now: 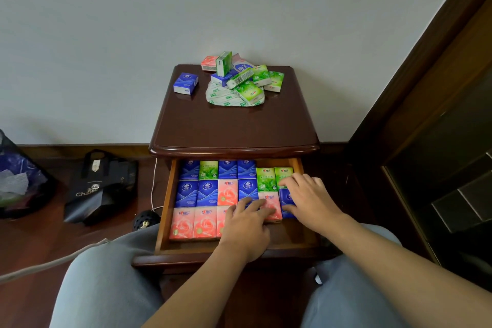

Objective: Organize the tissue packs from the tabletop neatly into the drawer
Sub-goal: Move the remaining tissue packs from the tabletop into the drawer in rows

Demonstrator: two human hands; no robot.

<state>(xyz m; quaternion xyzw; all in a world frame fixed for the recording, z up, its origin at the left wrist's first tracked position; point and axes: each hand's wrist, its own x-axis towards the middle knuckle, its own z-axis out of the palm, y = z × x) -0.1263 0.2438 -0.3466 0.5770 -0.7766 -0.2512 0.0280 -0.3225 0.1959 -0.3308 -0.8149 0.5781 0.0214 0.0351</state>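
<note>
The open wooden drawer (166,210) of the nightstand holds rows of blue, green and pink tissue packs (187,193) laid flat. My left hand (246,224) rests with its fingers on a pink pack (273,205) in the front right part of the drawer. My right hand (306,198) grips a blue pack (287,201) beside it, fingers curled over the pack's far edge. On the tabletop (231,125) lies a loose pile of green, blue and pink packs (245,80), with one blue pack (185,83) apart at the left.
An empty plastic wrapper (226,96) lies under the pile. A black bag (101,189) and a dark blue bag (18,178) stand on the floor at the left. A white cable (153,184) hangs beside the nightstand. A dark wooden door frame (415,82) runs up the right.
</note>
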